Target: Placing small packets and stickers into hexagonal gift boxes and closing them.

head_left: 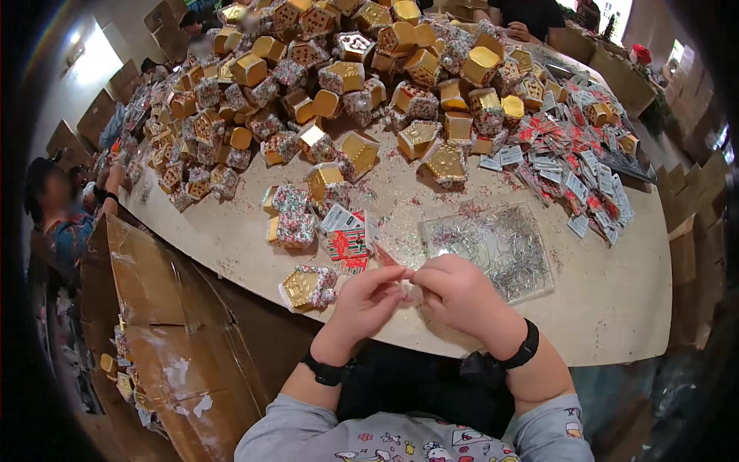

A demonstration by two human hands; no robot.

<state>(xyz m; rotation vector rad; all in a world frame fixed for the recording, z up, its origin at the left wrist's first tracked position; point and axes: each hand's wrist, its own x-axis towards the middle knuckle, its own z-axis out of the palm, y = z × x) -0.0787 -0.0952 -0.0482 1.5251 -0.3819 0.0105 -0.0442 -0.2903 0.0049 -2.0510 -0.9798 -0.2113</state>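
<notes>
My left hand [368, 302] and my right hand [463, 294] meet above the near table edge, fingertips pinched together. A thin red tag [384, 255], seen nearly edge-on, sticks up from the fingers of my left hand. What my right fingertips pinch is too small to make out. Just beyond lie red, green and white striped tags [348, 245] with a white label face. Left of my left hand rests a gold house-shaped ornament [300, 288] with a beaded roof; another glittery ornament [293, 218] stands behind it. A clear shallow tray [548, 283] of thin silvery wire pieces sits beyond my right hand.
A tall heap of gold and glittered house ornaments [358, 88] covers the far table. Many red and white tags [573, 165] are piled at the right. Loose glitter dots the tabletop [616, 300]. A large cardboard box [165, 308] stands at the left; a co-worker [61, 208] is beyond.
</notes>
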